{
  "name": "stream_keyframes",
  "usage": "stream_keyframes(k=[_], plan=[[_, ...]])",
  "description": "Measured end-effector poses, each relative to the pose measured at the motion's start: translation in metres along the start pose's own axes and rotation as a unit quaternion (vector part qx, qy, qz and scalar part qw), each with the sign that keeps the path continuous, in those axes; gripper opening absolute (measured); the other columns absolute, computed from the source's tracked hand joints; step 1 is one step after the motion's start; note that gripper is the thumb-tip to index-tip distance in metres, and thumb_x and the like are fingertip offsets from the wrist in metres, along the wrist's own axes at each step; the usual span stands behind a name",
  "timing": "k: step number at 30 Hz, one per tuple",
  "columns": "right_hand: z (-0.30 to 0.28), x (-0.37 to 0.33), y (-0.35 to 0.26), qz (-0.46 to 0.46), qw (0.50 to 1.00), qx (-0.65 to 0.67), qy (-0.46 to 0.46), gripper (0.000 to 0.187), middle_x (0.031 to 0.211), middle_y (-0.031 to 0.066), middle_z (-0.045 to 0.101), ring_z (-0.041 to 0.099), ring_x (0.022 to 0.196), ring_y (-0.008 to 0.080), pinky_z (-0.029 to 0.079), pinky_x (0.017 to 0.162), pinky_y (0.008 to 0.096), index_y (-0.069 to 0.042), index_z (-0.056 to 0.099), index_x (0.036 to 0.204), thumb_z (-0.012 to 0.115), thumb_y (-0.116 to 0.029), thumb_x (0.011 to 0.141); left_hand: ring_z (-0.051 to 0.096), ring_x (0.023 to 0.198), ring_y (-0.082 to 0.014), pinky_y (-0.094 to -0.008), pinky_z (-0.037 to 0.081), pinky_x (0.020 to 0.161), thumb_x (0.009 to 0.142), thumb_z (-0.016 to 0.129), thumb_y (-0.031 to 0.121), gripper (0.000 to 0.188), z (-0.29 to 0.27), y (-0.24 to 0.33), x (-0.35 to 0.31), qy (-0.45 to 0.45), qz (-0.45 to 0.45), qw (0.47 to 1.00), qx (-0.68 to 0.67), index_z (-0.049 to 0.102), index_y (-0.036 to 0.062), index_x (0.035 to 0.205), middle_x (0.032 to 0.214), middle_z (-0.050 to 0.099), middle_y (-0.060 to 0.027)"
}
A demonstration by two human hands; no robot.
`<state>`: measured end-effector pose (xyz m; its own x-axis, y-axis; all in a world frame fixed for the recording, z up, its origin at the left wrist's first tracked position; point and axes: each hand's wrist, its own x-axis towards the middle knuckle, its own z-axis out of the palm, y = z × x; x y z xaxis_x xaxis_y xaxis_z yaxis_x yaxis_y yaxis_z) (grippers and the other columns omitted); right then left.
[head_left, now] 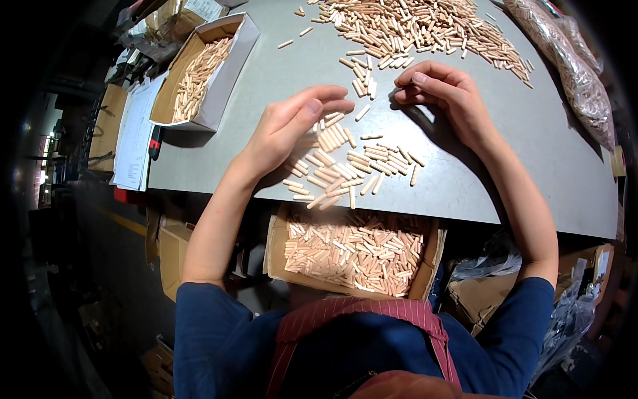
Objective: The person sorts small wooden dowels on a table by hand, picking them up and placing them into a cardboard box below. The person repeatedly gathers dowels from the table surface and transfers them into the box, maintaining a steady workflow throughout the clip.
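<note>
Basically, left hand [292, 123] lies open on sorted wooden dowels [345, 169] near the table's [531, 153] 6 o'clock edge, right hand [438, 90] curled, pinching some at 12 — careless sweep could spill strays past the carton [279, 249].

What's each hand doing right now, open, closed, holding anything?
Left hand: fingers loosely extended over the small pile of wooden dowels; a grip cannot be told.
Right hand: fingers curled, fingertips pinched at the grey table; whether it holds a dowel cannot be told.

Pale matt wooden dowels [345, 163]; smooth grey matt table [465, 166]; brown cardboard box [276, 246].
</note>
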<state>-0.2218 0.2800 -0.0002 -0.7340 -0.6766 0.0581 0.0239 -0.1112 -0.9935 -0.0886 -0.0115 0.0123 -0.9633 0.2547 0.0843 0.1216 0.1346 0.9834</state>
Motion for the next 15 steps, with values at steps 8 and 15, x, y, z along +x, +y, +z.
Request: stream_keyframes(k=[8,15], plan=[[-0.009,0.003,-0.003,0.008,0.999,0.011,-0.034,0.026,0.105,0.0104,0.074,0.077,0.096,0.0187,0.063,0.089,0.0317,0.002,0.072,0.112,0.063,-0.022,0.107,0.058,0.140,-0.0288,-0.0375,0.044,0.117,0.116,0.041,0.043,0.065,0.000,0.003,-0.006,-0.080,0.010,0.996,0.048,0.044,-0.0104,0.154,0.148,0.061,-0.0266],[-0.012,0.004,-0.001,0.006,0.998,0.012,-0.054,0.026,0.102,0.0075,0.075,0.077,0.090,0.0142,0.060,0.081,0.0256,0.000,0.072,0.111,0.064,-0.024,0.108,0.057,0.144,-0.0335,-0.0405,0.040,0.121,0.115,0.041,0.041,0.067,0.020,0.012,-0.041,-0.138,0.027,0.986,0.088,0.042,-0.0124,0.155,0.153,0.054,-0.0255]])
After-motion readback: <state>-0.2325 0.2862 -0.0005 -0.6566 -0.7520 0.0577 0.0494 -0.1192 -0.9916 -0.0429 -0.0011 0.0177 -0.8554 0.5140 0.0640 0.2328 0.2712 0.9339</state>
